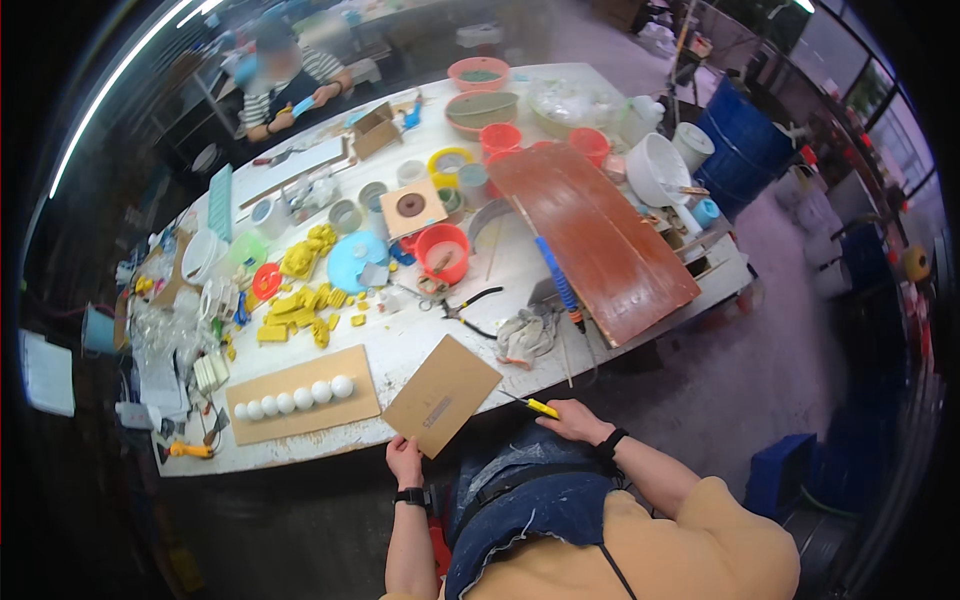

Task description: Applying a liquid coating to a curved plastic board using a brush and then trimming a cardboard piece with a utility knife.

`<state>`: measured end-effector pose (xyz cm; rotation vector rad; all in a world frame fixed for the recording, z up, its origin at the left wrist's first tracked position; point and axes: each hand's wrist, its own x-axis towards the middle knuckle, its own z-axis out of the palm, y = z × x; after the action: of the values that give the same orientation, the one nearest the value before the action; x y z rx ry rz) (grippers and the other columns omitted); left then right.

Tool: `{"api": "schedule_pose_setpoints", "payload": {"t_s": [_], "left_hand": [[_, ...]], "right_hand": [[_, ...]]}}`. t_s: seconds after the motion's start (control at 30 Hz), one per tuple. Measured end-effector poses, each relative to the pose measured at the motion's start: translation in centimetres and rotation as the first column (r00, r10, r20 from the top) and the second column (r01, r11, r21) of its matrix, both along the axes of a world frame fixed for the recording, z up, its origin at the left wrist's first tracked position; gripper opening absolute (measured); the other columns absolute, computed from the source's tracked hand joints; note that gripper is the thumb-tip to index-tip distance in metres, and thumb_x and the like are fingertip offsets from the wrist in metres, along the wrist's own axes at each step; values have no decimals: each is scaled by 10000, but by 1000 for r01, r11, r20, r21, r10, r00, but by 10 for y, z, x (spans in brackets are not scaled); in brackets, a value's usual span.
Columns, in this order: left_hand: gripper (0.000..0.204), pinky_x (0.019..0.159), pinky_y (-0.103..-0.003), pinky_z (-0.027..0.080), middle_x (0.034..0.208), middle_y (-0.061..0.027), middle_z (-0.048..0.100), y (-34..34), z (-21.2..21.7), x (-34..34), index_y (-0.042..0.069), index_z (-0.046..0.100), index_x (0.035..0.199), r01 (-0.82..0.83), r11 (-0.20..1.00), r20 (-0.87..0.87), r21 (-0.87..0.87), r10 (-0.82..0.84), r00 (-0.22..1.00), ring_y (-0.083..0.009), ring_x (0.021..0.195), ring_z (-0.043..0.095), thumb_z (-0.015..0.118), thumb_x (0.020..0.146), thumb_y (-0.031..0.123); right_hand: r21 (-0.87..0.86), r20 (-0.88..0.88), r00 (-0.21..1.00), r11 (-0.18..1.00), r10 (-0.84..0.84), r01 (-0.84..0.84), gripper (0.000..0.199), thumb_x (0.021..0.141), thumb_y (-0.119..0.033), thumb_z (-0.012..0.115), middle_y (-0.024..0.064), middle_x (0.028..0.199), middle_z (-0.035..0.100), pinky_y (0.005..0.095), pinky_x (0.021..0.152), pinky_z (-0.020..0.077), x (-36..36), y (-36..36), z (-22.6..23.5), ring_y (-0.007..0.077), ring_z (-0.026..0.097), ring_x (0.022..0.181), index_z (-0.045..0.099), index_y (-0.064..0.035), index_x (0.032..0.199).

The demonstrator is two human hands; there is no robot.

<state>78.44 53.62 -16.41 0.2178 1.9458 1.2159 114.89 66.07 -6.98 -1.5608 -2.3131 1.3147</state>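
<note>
At the table's front edge, my left hand point(404, 462) pinches the lower left corner of a flat brown cardboard piece point(442, 392). The cardboard lies at an angle, partly past the edge, with faint print on its lower half. My right hand point(578, 422) is closed around a slim tool with a yellow handle point(543, 408). Its thin metal tip points left toward the cardboard and looks apart from it. Left of the cardboard, several white balls point(303, 398) stand in a row on a longer brown board point(362, 385).
Pliers point(470, 312) and crumpled gloves point(527, 337) lie beyond the cardboard. Yellow clay lumps point(300, 308), a red cup point(441, 253) and a reddish-brown board point(600, 240) cover the white table point(420, 340). A blue drum point(750, 145) stands right. Another person point(290, 85) works across the table.
</note>
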Motion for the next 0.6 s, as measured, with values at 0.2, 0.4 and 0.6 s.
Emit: {"api": "schedule_pose_setpoints", "payload": {"t_s": [0.2, 0.4, 0.6], "left_hand": [[433, 655, -289, 557, 1050, -162, 647, -8, -2, 3, -56, 470, 1220, 18, 998, 62, -54, -14, 998, -202, 832, 665, 684, 879, 104], [444, 626, -293, 563, 1041, -169, 642, -10, -5, 4, -65, 451, 1228, -8, 999, 103, -52, 14, 995, -216, 825, 672, 678, 888, 110], [435, 592, -284, 556, 1001, -156, 649, -7, -7, 6, -70, 457, 1222, 10, 999, 124, -37, -6, 992, -198, 781, 666, 673, 887, 105]], "right_hand": [[51, -50, 999, 999, -13, 15, 414, 883, -412, 646, 220, 786, 636, 486, 684, 480, 6, -1, -1, 423, 617, 772, 599, -2, 844], [87, -103, 988, 988, -116, 125, 412, 882, -411, 652, 231, 766, 618, 456, 660, 473, 13, -2, 8, 425, 610, 749, 609, -4, 834], [65, -138, 954, 959, -265, 276, 440, 866, -416, 667, 236, 762, 619, 440, 630, 461, 15, -5, 21, 414, 600, 709, 627, 22, 866]]}}
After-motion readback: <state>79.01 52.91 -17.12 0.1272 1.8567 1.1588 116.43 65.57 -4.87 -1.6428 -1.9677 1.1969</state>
